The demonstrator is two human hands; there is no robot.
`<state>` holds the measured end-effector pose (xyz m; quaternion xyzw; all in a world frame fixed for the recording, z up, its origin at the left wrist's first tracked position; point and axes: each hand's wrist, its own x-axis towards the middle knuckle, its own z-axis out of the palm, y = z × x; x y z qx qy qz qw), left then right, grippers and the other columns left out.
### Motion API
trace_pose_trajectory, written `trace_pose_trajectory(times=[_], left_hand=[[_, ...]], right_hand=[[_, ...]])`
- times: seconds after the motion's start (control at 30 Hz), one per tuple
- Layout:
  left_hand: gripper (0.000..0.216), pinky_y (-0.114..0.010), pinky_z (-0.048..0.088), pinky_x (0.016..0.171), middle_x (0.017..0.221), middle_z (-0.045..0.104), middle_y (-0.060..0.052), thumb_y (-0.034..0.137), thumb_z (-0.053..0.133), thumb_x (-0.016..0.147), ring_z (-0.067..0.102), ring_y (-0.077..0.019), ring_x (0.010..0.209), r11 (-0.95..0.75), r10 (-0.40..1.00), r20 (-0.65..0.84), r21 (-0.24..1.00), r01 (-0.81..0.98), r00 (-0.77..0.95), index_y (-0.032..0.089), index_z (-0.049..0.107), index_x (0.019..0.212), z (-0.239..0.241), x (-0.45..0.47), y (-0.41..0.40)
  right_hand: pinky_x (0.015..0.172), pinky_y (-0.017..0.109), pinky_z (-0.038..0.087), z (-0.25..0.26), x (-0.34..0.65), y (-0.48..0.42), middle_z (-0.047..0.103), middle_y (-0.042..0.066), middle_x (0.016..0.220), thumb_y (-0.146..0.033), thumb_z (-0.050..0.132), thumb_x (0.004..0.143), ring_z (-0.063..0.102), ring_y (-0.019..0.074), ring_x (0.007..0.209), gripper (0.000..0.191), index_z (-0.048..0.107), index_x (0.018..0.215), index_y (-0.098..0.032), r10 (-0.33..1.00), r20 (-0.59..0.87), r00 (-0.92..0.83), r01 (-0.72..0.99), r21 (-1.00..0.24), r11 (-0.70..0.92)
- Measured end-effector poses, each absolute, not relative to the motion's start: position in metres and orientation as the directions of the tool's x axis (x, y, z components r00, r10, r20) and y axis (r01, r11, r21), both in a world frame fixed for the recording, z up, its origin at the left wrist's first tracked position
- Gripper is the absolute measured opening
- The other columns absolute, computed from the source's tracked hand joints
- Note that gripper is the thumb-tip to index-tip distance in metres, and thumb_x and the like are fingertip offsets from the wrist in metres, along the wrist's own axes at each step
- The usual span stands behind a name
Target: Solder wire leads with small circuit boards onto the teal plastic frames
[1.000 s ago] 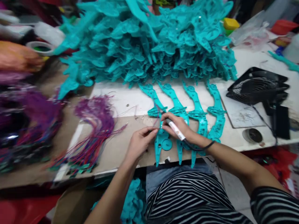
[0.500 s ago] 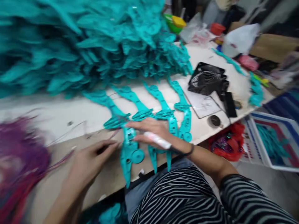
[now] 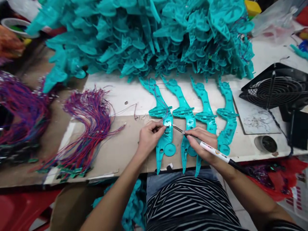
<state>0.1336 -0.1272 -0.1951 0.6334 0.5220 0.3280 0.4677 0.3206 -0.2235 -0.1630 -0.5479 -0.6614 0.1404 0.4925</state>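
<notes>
Several long teal plastic parts lie side by side at the table's front edge; the leftmost teal part [image 3: 166, 128] carries thin red and purple wires. My left hand [image 3: 149, 139] is closed in a pinch on something small at that part's middle, too small to name. My right hand [image 3: 204, 144] is wrapped round a white soldering iron [image 3: 211, 150], whose metal tip reaches the same spot beside my left fingertips. Its black cord runs off to the right.
A big heap of teal plastic parts [image 3: 149, 35] fills the back of the table. A bundle of red and purple wires [image 3: 89, 125] lies at left, more further left. A black fan [image 3: 274, 88] and a small round dish [image 3: 266, 143] stand at right.
The view swung right and came back. My left hand went out toward the wire bundle and returned to the leftmost part. My right hand turned the iron so that its tip meets that part.
</notes>
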Motion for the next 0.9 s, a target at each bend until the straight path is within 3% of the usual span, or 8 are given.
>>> trace_pose_trajectory(times=[0.3, 0.57, 0.9], left_hand=[[0.020, -0.025, 0.038, 0.056, 0.066, 0.059, -0.001, 0.036, 0.066, 0.072, 0.046, -0.0120, 0.058, -0.027, 0.969, -0.065, 0.930, 0.366, 0.238, 0.016, 0.070, 0.073, -0.197, 0.133, -0.127], [0.020, -0.025, 0.042, 0.058, 0.074, 0.062, -0.003, 0.036, 0.068, 0.069, 0.053, -0.0138, 0.064, -0.036, 0.904, -0.100, 0.951, 0.308, 0.415, 0.016, 0.066, 0.068, -0.196, 0.114, -0.123], [0.015, -0.027, 0.043, 0.064, 0.075, 0.063, -0.005, 0.033, 0.067, 0.073, 0.057, -0.0168, 0.073, -0.096, 0.889, -0.060, 0.945, 0.313, 0.455, 0.017, 0.067, 0.070, -0.198, 0.112, -0.123]], right_hand=[[0.068, 0.029, 0.057, -0.164, 0.320, -0.223, 0.073, 0.006, 0.081, -0.013, 0.060, 0.087, 0.067, 0.0146, 0.075, 0.016, 0.072, 0.098, -0.018, 0.876, 0.482, 0.036, 0.573, -0.728, 0.377], [0.065, 0.030, 0.057, -0.162, 0.317, -0.231, 0.073, 0.005, 0.081, -0.012, 0.059, 0.086, 0.067, 0.0152, 0.073, 0.021, 0.071, 0.102, -0.020, 0.844, 0.532, -0.062, 0.568, -0.677, 0.468], [0.067, 0.030, 0.056, -0.171, 0.314, -0.230, 0.071, 0.005, 0.079, -0.010, 0.059, 0.086, 0.065, 0.0153, 0.074, 0.024, 0.068, 0.106, -0.019, 0.815, 0.563, -0.140, 0.568, -0.628, 0.532]])
